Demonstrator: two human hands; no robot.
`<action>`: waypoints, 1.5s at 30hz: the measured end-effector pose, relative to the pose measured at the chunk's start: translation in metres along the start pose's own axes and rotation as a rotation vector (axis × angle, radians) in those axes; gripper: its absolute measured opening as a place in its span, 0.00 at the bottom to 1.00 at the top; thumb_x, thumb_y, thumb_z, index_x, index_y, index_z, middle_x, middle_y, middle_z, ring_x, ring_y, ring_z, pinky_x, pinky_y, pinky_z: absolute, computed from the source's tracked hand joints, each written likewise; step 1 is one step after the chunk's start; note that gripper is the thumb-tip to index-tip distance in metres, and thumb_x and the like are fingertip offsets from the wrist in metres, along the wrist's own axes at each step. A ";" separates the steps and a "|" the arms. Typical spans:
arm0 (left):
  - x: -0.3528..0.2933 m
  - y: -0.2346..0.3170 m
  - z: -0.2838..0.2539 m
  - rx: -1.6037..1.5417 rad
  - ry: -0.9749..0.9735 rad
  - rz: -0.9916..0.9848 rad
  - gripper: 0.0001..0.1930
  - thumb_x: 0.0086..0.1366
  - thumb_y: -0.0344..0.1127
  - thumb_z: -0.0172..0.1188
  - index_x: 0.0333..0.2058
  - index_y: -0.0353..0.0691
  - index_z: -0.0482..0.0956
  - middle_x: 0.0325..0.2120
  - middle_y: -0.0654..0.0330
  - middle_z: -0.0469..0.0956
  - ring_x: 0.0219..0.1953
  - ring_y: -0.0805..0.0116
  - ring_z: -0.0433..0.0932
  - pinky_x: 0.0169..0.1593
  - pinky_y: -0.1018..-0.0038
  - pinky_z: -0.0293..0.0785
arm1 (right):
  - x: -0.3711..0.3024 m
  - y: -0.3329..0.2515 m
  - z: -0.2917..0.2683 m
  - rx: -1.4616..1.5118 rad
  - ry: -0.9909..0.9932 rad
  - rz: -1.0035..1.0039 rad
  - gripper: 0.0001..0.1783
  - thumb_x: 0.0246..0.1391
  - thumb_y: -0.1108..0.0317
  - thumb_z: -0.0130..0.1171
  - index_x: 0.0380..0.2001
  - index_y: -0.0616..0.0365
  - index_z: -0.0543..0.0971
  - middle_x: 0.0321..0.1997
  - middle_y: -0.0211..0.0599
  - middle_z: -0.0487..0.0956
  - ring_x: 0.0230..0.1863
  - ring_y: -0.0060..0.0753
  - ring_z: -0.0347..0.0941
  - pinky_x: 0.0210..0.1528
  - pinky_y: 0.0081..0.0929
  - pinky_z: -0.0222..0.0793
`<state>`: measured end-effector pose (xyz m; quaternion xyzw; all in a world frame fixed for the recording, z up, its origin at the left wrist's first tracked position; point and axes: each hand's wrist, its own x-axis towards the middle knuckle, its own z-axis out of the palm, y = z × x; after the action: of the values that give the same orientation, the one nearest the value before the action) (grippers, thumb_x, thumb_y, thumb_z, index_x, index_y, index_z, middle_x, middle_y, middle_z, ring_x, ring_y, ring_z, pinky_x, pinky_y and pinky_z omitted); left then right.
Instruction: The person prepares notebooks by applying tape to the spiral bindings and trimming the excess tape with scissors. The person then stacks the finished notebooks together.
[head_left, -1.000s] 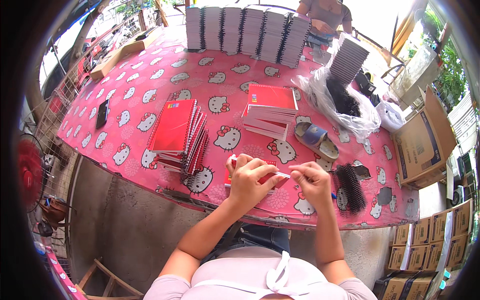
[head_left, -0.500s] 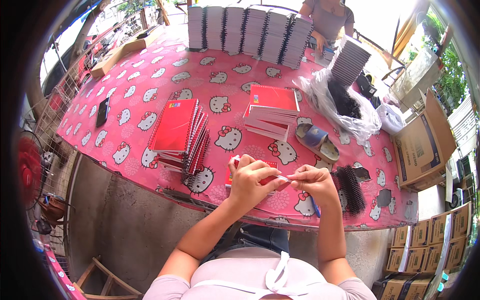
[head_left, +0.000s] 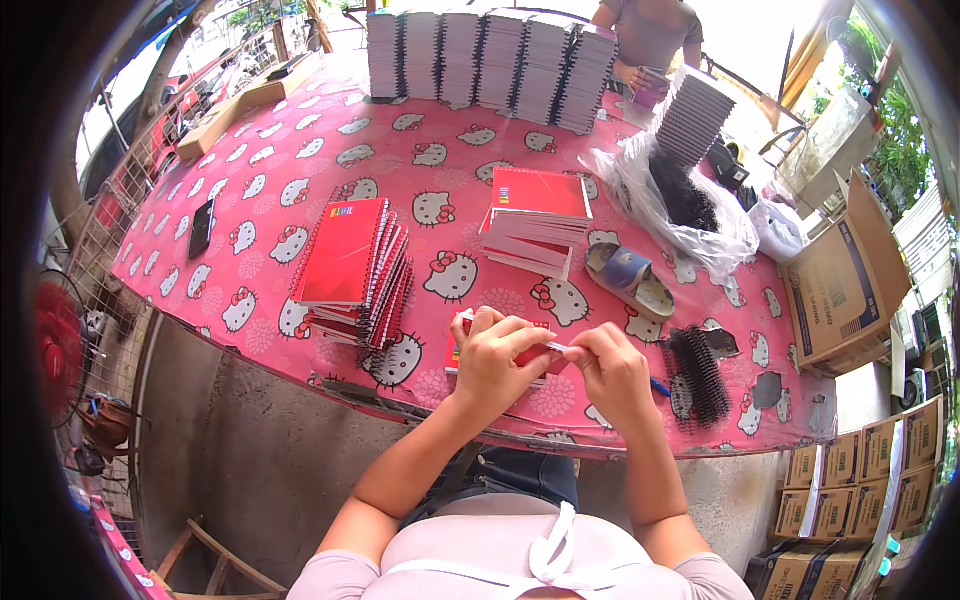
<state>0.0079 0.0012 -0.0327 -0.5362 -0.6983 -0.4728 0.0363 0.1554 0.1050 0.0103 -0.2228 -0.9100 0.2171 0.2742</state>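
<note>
My left hand (head_left: 497,355) is closed over a red-covered notebook (head_left: 553,366) near the table's front edge, with its fingers hiding most of it. Thumb and fingers of my right hand (head_left: 612,372) are pinched at the notebook's right end, where a thin pale strip shows between the two hands. What exactly that pinch holds is too small to make out. To the left stands a stack of red spiral-bound notebooks (head_left: 345,250). Beyond my hands lies a pile of red-covered booklets (head_left: 540,195). Black binding coils (head_left: 700,378) and a blue pen-like stick (head_left: 660,386) lie right of my right hand.
A blue slipper (head_left: 630,280) sits right of the booklets. Behind it are a plastic bag of black coils (head_left: 685,195) and a leaning notebook stack (head_left: 693,115). Tall notebook stacks (head_left: 490,65) line the back, near another person (head_left: 655,40). A phone (head_left: 202,230) lies left; a carton (head_left: 840,290) stands right.
My right hand has turned and shifted slightly left and up, still pinching by the notebook's end. More of the blue stick shows beside it. My left hand keeps its hold.
</note>
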 end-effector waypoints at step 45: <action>-0.019 -0.039 -0.022 -0.879 0.122 -0.459 0.17 0.58 0.18 0.62 0.47 0.35 0.79 0.38 0.62 0.82 0.38 0.80 0.77 0.45 0.84 0.75 | 0.068 0.039 0.003 0.524 -0.306 0.027 0.18 0.37 0.78 0.65 0.37 0.61 0.75 0.28 0.36 0.79 0.34 0.26 0.77 0.35 0.28 0.72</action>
<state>-0.0250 -0.0269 -0.0550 -0.3048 -0.5297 -0.7487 -0.2570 0.1133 0.1715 0.0151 -0.1213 -0.8506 0.4792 0.1792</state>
